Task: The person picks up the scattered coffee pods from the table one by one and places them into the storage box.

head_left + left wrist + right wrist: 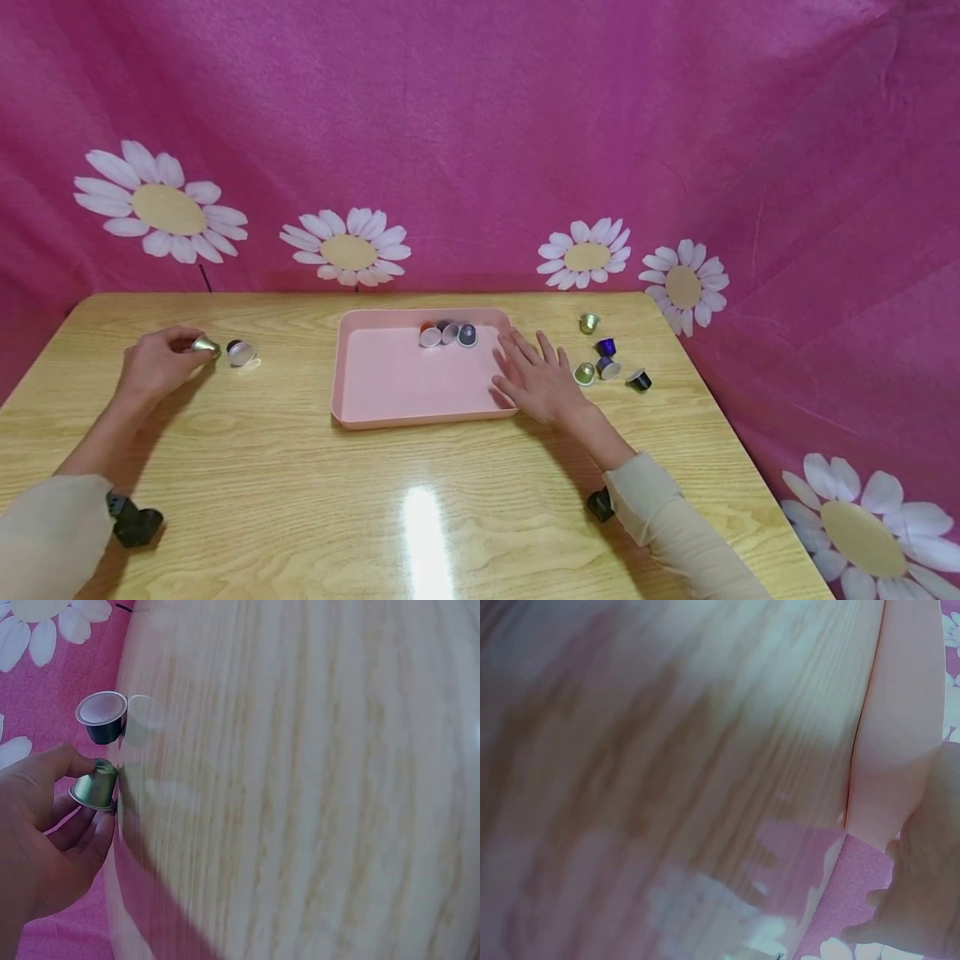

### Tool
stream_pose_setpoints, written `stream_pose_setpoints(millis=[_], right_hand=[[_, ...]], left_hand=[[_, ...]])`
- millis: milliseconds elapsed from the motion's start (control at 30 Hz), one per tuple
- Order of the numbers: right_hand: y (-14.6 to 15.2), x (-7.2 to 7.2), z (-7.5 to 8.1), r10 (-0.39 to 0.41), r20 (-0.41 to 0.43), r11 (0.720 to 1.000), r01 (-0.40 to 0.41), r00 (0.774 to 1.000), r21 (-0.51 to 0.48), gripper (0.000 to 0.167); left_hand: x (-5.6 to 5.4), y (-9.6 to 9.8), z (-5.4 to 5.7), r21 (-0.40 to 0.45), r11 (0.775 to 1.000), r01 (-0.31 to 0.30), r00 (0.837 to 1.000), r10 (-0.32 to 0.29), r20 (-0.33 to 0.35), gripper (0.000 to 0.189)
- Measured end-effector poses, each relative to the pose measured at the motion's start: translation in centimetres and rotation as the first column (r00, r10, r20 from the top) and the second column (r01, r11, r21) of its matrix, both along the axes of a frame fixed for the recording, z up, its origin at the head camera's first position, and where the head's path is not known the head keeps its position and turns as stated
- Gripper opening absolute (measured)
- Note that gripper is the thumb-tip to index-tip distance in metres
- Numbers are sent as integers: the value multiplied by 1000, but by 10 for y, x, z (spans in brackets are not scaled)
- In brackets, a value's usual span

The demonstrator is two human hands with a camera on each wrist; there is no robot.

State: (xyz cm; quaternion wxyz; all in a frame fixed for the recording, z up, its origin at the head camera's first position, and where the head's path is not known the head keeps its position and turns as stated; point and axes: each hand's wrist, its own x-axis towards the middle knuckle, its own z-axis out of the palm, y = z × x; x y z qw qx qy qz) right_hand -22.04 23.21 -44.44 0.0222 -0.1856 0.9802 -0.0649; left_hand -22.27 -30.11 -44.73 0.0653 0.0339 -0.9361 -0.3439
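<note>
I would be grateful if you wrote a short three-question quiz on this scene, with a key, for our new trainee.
1. How many capsules lie in the pink tray?
2. True or false: the left hand pinches a metallic capsule.
3. In the head view, at which side of the pink tray is the right hand: (a) left, (b) far, (c) right?
Key: 1. Three. 2. True. 3. c.

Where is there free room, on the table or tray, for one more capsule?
Free: the table this side of the tray; the gap between the tray and the dark capsule near the left hand; the tray's left half. Crowded: the tray's far edge, right of centre, with three capsules; its right edge and beyond, with the right hand and five capsules.
</note>
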Motion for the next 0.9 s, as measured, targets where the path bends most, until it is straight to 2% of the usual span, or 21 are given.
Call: stream_pose_setpoints(millis=[367, 667, 900], right_hand=[[0, -1, 0, 4, -4, 1000, -4, 1000, 6, 72], [1, -2, 0, 4, 2, 1000, -4, 1000, 9, 73], [1, -2, 0, 15, -12, 1000, -15, 1000, -13, 73]], left_hand=[[2, 3, 6, 17, 1000, -10, 1000, 10, 10, 48], [1, 22, 21, 79, 997, -10, 995, 17, -95, 43], [-1, 54, 34, 150, 987, 50, 985, -24, -170, 39]])
